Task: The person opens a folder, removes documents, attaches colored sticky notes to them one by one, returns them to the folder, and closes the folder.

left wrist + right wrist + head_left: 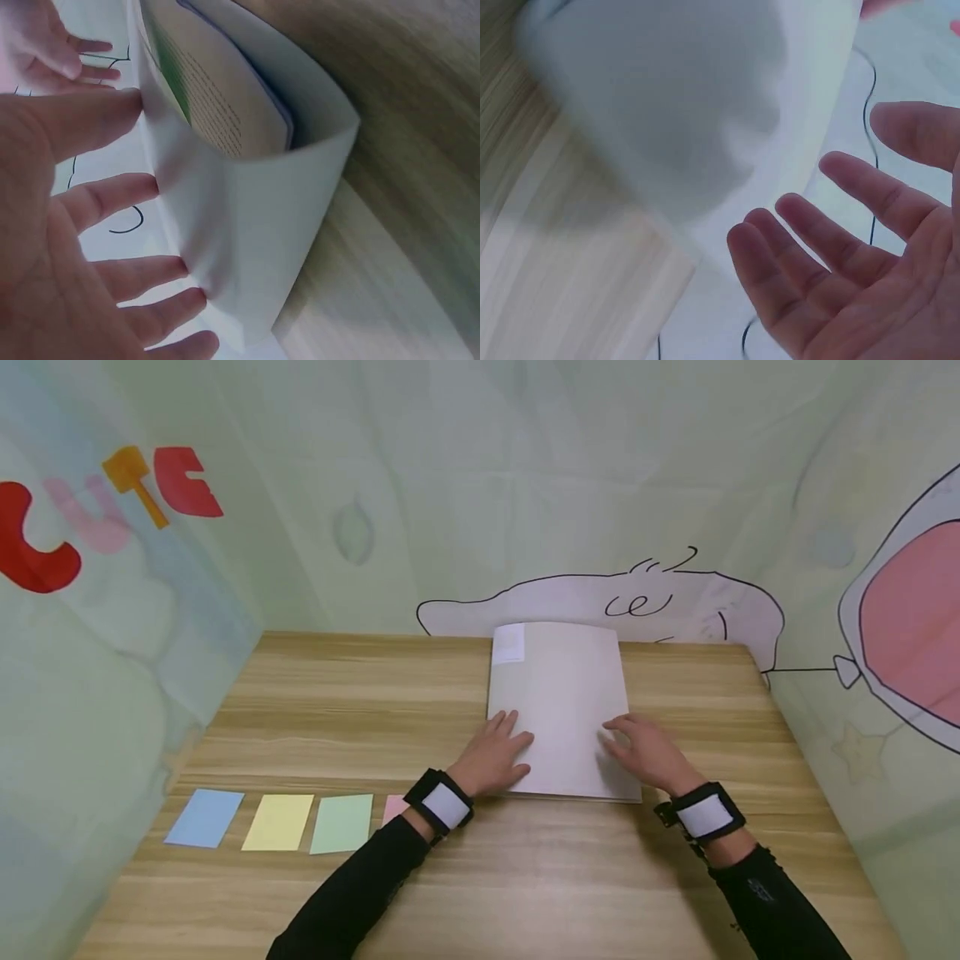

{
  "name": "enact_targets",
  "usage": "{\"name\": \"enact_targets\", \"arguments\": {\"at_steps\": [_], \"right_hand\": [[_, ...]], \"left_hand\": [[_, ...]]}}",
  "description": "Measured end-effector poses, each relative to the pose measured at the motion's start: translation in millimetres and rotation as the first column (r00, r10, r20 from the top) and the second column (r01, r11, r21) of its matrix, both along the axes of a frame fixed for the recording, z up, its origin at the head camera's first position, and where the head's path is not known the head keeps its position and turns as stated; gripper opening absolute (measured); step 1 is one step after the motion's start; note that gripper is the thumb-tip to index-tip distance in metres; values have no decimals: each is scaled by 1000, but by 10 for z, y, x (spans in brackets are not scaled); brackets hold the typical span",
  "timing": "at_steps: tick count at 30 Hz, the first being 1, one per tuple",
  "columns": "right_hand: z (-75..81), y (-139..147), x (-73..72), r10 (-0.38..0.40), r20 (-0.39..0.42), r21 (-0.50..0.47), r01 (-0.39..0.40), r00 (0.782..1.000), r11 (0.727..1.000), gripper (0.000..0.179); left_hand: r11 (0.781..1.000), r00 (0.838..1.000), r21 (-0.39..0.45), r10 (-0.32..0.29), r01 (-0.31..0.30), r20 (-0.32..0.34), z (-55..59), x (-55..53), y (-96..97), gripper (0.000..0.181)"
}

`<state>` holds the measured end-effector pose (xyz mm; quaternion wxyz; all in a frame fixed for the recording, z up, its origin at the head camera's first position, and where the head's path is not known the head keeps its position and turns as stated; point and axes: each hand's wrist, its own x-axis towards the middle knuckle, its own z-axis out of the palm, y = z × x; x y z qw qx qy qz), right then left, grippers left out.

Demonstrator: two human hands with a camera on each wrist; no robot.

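A book in a plain white cover (566,714) lies on the wooden table, with a small pale label (510,643) at its far left corner. Fingers spread, my left hand (489,760) rests on the cover's near left part. In the left wrist view, its fingertips touch the white cover (262,195), which curves around printed pages (217,97). Over the book's near right edge is my right hand (652,756), fingers extended and gripping nothing. The right wrist view shows those fingers (840,247) held off the white surface, their shadow falling on it.
To the left, blue (204,818), yellow (277,822) and green (342,823) paper squares lie in a row. A pink square (393,807) is partly hidden by my left wrist. A printed cloth backdrop (480,485) stands behind and beside the table (525,877).
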<state>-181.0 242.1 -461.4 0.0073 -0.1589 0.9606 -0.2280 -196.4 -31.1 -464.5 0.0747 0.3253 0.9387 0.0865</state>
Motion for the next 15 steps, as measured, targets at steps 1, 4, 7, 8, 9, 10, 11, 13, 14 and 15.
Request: {"name": "enact_targets", "arguments": {"at_steps": [1,4,7,8,9,10,11,13,14,15], "right_hand": [[0,-59,-20,18,-1,15,-18,1000,1000,32],[-14,-190,-68,45,-7,71,-44,999,996,29],[-45,-261,-82,52,1,127,-52,999,991,25],[-61,-273,-86,48,9,142,-49,999,989,25],[-75,-283,-91,44,17,151,-46,999,987,24],[-86,-291,-98,37,26,158,-41,999,987,25],[-88,-298,-107,31,34,158,-36,999,987,25],[-89,-316,-143,5,53,154,-13,999,988,27],[-81,-327,-170,-12,62,154,2,998,988,28],[-70,-339,-206,-31,74,154,19,997,988,30]], "left_hand": [[1000,1000,-17,4,-4,-12,-2,-5,18,44],[998,998,-59,0,-4,-55,-5,-6,76,42],[995,996,-96,-13,5,-84,-24,3,115,41],[994,996,-106,-19,9,-90,-31,8,124,40],[994,996,-112,-23,13,-92,-37,13,130,40],[994,996,-113,-23,12,-89,-45,18,134,39],[994,996,-113,-21,11,-88,-52,19,137,38],[995,996,-102,-18,10,-83,-50,21,143,38],[995,997,-95,-17,9,-79,-43,21,147,37],[996,997,-90,-15,8,-71,-32,19,151,37]]}}
